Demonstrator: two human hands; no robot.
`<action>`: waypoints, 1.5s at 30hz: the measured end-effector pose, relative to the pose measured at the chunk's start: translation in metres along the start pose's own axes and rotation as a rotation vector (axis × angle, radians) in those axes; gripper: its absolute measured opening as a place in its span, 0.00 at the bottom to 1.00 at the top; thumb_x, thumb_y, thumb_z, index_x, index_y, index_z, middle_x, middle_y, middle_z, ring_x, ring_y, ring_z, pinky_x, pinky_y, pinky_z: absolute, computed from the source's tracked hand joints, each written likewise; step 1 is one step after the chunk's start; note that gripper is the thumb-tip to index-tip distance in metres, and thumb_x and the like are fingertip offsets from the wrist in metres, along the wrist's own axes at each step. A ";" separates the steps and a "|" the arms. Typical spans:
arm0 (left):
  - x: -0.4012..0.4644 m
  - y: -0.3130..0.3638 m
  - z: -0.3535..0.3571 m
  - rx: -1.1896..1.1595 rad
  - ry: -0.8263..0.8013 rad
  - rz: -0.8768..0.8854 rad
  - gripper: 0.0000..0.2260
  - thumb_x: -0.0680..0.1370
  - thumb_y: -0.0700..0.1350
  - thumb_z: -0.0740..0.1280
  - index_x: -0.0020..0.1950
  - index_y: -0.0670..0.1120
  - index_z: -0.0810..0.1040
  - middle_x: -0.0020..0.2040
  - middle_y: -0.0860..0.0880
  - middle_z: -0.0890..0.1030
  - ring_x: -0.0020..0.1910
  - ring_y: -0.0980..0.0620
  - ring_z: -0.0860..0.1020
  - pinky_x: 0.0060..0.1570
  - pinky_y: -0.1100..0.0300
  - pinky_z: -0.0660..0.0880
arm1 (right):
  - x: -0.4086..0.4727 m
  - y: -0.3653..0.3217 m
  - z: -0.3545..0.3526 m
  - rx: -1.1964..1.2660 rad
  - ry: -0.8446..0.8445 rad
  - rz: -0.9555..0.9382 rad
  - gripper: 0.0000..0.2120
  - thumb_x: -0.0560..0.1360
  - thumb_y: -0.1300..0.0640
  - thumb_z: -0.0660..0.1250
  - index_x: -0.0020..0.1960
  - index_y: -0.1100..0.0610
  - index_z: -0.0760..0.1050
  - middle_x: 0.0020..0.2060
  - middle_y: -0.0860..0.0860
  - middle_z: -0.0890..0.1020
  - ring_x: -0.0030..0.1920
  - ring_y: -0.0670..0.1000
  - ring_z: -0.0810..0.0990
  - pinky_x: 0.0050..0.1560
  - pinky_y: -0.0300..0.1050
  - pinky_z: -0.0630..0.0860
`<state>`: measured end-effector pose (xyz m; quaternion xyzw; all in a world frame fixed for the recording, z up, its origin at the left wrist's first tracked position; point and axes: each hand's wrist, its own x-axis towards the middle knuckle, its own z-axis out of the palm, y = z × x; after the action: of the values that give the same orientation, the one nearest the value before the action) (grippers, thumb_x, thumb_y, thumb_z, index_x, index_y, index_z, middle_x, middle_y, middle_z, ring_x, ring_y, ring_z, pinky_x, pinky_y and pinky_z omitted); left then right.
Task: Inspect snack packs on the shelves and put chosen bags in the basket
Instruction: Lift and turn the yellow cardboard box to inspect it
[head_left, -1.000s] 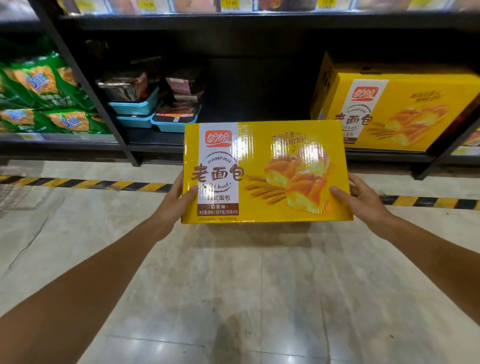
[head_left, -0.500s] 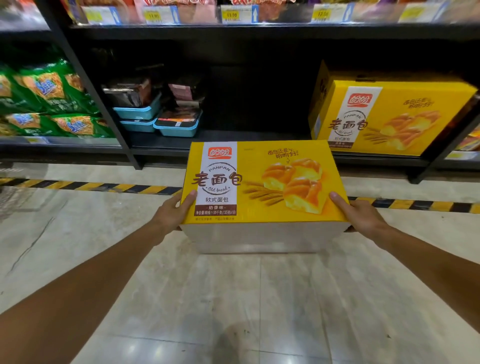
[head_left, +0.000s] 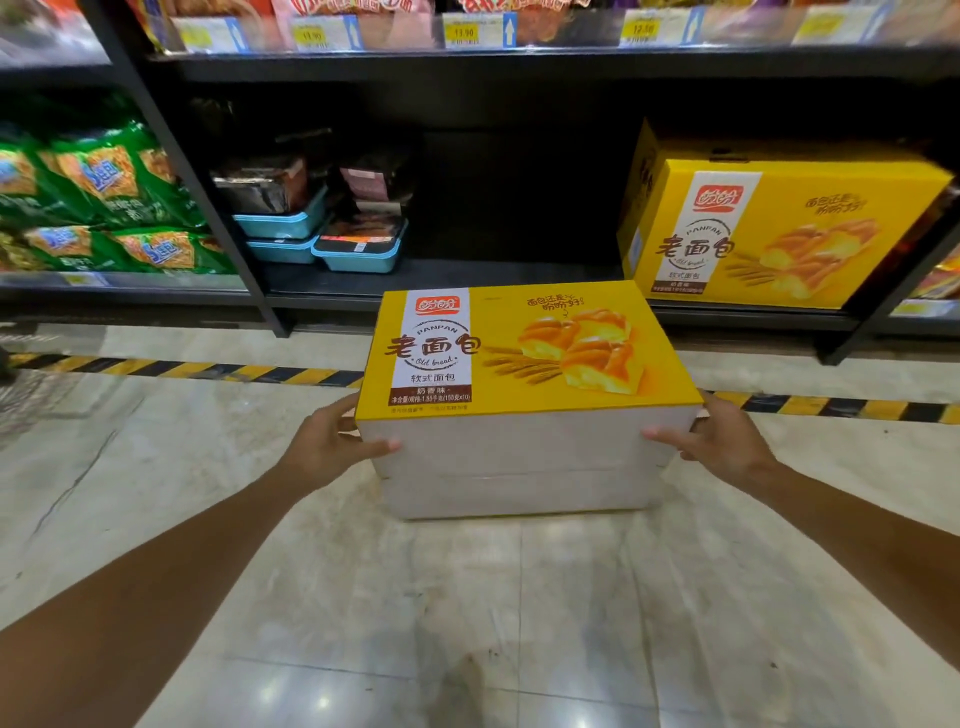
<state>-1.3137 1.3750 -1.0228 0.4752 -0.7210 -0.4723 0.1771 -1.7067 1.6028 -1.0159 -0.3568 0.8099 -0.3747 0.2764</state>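
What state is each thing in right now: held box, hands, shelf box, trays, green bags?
Held box: closed, off the shelf, printed face up, plain white side toward the camera.
Left hand: grip on the box's left end, thumb on the white side.
Right hand: grip on the box's right end.
Shelf box: closed, on the bottom shelf.
Trays: sealed, stacked on the shelf.
Green bags: sealed, piled.

There is one camera, on the person's head. It looks forward and down, from close above the box (head_left: 524, 358) held out in front, with the floor (head_left: 467, 623) below and the shelves (head_left: 467, 280) just past it.
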 end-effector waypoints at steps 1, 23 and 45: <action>0.000 0.002 -0.007 -0.002 0.024 0.014 0.27 0.66 0.51 0.80 0.65 0.57 0.79 0.50 0.61 0.86 0.49 0.56 0.85 0.48 0.54 0.84 | 0.000 -0.005 -0.005 -0.043 0.050 -0.018 0.25 0.59 0.37 0.78 0.53 0.43 0.80 0.46 0.50 0.88 0.44 0.54 0.86 0.47 0.60 0.84; 0.040 0.039 -0.004 -0.366 0.139 -0.029 0.16 0.78 0.58 0.71 0.65 0.61 0.80 0.55 0.53 0.87 0.55 0.51 0.85 0.56 0.46 0.82 | 0.047 -0.024 -0.007 0.256 0.115 -0.114 0.25 0.82 0.51 0.67 0.78 0.48 0.69 0.57 0.45 0.83 0.57 0.46 0.83 0.57 0.49 0.78; 0.030 0.026 -0.025 -0.264 -0.183 -0.145 0.40 0.77 0.39 0.74 0.81 0.63 0.57 0.70 0.59 0.78 0.58 0.62 0.82 0.52 0.57 0.79 | 0.036 -0.008 -0.028 0.240 -0.226 -0.032 0.41 0.80 0.68 0.67 0.82 0.38 0.54 0.74 0.46 0.73 0.59 0.40 0.83 0.52 0.44 0.81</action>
<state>-1.3242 1.3395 -0.9939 0.4536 -0.6298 -0.6154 0.1372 -1.7455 1.5821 -0.9998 -0.3742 0.7172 -0.4306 0.4002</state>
